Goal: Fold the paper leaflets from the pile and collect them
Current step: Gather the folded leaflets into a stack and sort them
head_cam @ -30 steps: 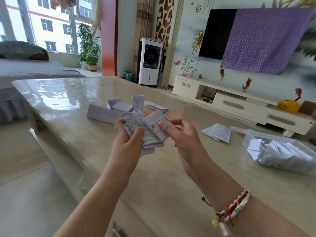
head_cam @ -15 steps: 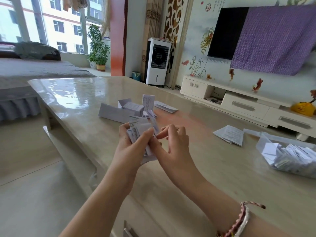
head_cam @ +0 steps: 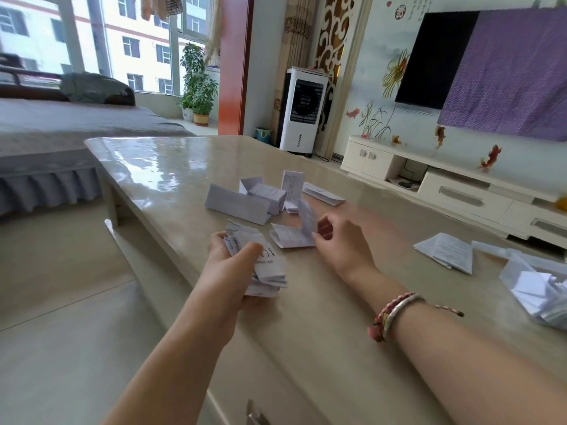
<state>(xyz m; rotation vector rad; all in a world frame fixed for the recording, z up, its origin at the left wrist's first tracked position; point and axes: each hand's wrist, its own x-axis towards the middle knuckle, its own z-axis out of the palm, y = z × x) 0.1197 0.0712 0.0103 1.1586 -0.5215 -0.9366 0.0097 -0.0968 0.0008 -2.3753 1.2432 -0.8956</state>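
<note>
The left hand (head_cam: 236, 256) grips a thick bundle of folded leaflets (head_cam: 264, 265) above the near edge of the glossy table (head_cam: 306, 348), thumb pressed across the top sheet and fingers curled beneath. The right hand (head_cam: 340, 240) reaches forward to a partly folded leaflet (head_cam: 294, 236) lying on the table, fingers curled and pinching its raised flap. Beyond it sits a cluster of folded papers (head_cam: 260, 197). To the right lie an open leaflet (head_cam: 445, 253) and a clear container of leaflets (head_cam: 540, 289).
</note>
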